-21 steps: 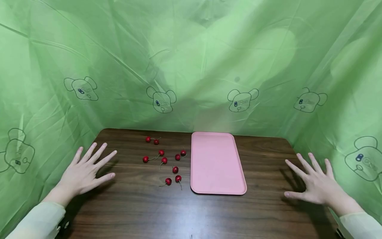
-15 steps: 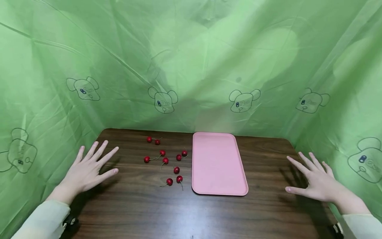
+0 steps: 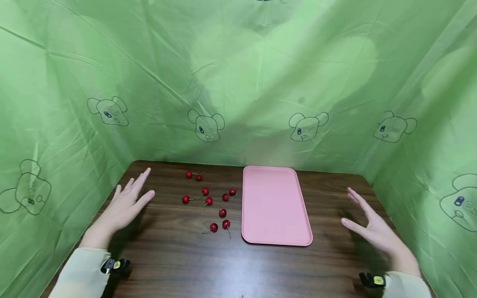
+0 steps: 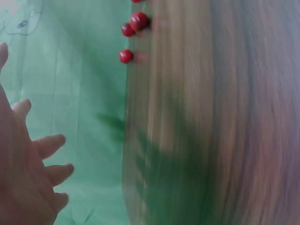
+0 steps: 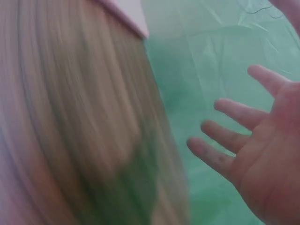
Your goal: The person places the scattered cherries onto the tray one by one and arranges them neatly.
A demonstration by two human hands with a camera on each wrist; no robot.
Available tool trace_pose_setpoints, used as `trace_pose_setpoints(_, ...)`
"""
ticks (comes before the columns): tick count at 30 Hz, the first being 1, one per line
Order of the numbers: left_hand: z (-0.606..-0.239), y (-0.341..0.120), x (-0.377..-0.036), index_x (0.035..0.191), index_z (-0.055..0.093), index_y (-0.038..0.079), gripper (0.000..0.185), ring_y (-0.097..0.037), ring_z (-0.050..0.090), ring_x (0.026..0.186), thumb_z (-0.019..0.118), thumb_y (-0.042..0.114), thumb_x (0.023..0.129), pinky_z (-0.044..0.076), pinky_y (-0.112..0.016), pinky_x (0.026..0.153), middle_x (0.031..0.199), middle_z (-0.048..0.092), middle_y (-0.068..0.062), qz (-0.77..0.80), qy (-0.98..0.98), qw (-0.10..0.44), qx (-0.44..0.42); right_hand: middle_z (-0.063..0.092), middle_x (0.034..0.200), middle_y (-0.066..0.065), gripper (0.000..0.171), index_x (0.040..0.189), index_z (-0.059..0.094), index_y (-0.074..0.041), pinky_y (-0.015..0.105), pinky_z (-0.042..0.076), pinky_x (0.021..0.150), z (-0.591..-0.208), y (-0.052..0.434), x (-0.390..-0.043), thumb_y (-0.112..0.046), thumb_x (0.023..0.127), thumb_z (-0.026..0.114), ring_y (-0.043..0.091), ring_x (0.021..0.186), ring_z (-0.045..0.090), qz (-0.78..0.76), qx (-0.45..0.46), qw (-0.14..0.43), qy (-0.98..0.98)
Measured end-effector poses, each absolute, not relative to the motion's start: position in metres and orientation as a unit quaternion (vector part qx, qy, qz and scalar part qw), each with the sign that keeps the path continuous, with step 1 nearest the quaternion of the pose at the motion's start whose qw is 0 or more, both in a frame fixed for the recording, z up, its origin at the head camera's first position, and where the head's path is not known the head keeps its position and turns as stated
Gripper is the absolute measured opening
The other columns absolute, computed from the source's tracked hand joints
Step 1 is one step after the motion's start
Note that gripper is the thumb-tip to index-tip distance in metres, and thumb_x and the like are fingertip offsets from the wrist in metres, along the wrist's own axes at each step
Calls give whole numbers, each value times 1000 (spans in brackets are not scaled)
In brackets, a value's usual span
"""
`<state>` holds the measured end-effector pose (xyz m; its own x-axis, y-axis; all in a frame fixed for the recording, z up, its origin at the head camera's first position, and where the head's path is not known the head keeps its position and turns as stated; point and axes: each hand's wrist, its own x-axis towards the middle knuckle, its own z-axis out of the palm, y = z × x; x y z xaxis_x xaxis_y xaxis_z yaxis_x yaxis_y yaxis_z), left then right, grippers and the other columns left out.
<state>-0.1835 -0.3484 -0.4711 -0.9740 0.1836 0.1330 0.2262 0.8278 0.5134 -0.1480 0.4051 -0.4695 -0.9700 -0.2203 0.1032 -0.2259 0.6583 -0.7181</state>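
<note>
Nearby, untouched: cherries (image 3: 209, 201) right of left fingers (image 3: 140, 182), beside pink tray (image 3: 275, 205).

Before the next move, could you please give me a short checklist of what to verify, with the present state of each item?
1. Left hand free: ok, it holds nothing.
2. Right hand free: ok, it holds nothing.
3. Tray lying flat on the table: ok.
4. Cherries all in sight: cannot tell; ten show in the head view, left of the tray.
5. A hand touching a cherry: not ok, both are apart from them.
6. Cherries separate from one another: cannot tell, some lie close together.
</note>
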Motion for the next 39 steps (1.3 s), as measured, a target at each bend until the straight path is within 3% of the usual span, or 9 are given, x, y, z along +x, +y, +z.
trace_pose_setpoints(3, -471, -337, -187, 176, -2, 37, 85, -62, 42, 147, 53, 51, 114, 17, -83, 119, 175, 28, -26, -321, -943, 31, -85, 37, 172, 21, 87, 175, 26, -27, 38, 39, 121, -482, 387, -152, -19, 104, 76, 14, 155, 34, 419, 132, 5, -899)
trace_pose_setpoints(6, -474, -325, -192, 176, -2, 36, 93, -59, 57, 134, 62, 53, 110, 36, -80, 110, 170, 38, -28, -361, -929, 46, -60, 44, 168, 21, 77, 172, 35, -16, 17, 45, 106, -494, 370, -161, -20, 106, 75, 16, 149, 46, 433, 142, -3, -890)
trace_pose_setpoints(10, -483, -307, -200, 177, 4, 35, 93, -54, 55, 141, 67, 45, 109, 38, -78, 111, 168, 44, -24, -421, -902, 80, -52, 43, 167, 26, 72, 170, 36, -11, 17, 47, 103, -508, 353, -174, -17, 108, 71, 29, 146, 51, 496, 134, -15, -858)
trace_pose_setpoints(14, -494, -287, -208, 177, 10, 32, 89, -51, 52, 146, 68, 33, 110, 39, -71, 116, 168, 45, -24, -493, -863, 98, -52, 41, 167, 30, 70, 169, 36, -4, 15, 47, 102, -522, 337, -188, -14, 108, 70, 30, 145, 53, 545, 125, -15, -829)
trace_pose_setpoints(18, -501, -270, -213, 176, 15, 29, 85, -48, 54, 144, 69, 27, 110, 47, -44, 118, 166, 47, -22, -550, -827, 107, -41, 41, 168, 26, 68, 167, 38, -2, 12, 44, 103, -532, 324, -196, -14, 109, 70, 41, 148, 45, 561, 106, -20, -821)
trace_pose_setpoints(23, -508, -261, -216, 177, 14, 26, 85, -46, 54, 142, 67, 24, 111, 45, -11, 101, 166, 46, -25, -589, -801, 104, -31, 46, 166, 22, 63, 167, 42, -4, 13, 46, 100, -541, 318, -199, -12, 109, 67, 37, 147, 47, 571, 81, -40, -816)
trace_pose_setpoints(30, -521, -258, -219, 173, 29, 23, 73, -29, 65, 126, 67, 26, 111, 49, -15, 92, 155, 59, -23, -580, -809, 92, 1, 48, 161, 28, 61, 166, 44, -4, 21, 54, 96, -543, 320, -197, -8, 109, 65, 13, 132, 58, 599, 72, -97, -792)
trace_pose_setpoints(35, -532, -259, -222, 165, 46, 17, 61, -16, 65, 99, 70, 25, 109, 50, -22, 78, 140, 69, -22, -550, -829, 96, 25, 57, 152, 23, 59, 163, 51, -6, 20, 53, 95, -543, 317, -199, -11, 107, 70, 18, 128, 57, 556, 62, -66, -826)
trace_pose_setpoints(39, -538, -261, -225, 161, 51, 12, 56, -16, 62, 94, 69, 26, 109, 48, -25, 75, 137, 71, -22, -531, -841, 95, 24, 59, 148, 19, 57, 160, 55, -7, 22, 53, 91, -544, 314, -205, -15, 106, 74, 23, 122, 59, 511, 59, -36, -857)
